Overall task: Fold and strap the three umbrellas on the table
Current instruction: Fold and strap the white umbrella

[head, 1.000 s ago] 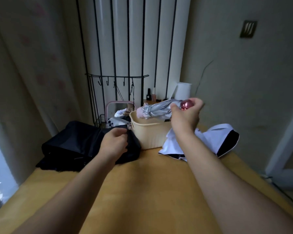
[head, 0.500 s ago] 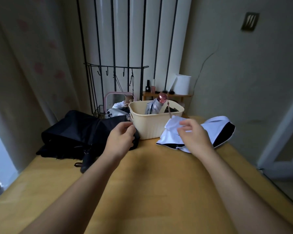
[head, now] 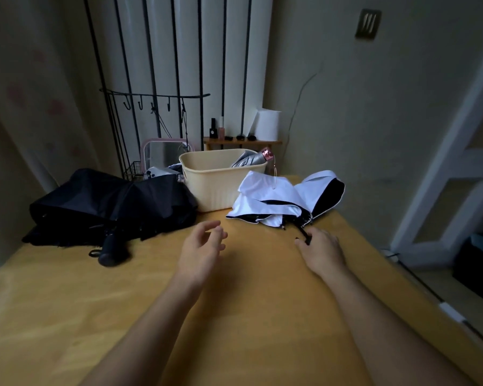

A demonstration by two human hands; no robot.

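Note:
A loose black umbrella (head: 109,196) lies unfolded at the table's back left, its handle (head: 110,249) pointing toward me. On the right, a white umbrella with black lining (head: 279,201) lies crumpled. Its thin black handle (head: 304,234) runs under my right hand (head: 322,253), which grips the end between thumb and fingers. My left hand (head: 202,246) hovers over the table's middle, fingers relaxed, holding nothing. A folded silver umbrella (head: 247,160) with a pink handle (head: 268,154) leans inside the cream basket (head: 215,190).
The yellow wooden table (head: 234,316) ends at the right beside a white door frame. Behind the basket stand a pink mirror (head: 165,153), a black wire rack (head: 154,107) and a small shelf with bottles (head: 241,139).
My right hand dropped the silver umbrella into the basket, then came down to the white umbrella's handle. My left hand released the black umbrella and pulled back toward me.

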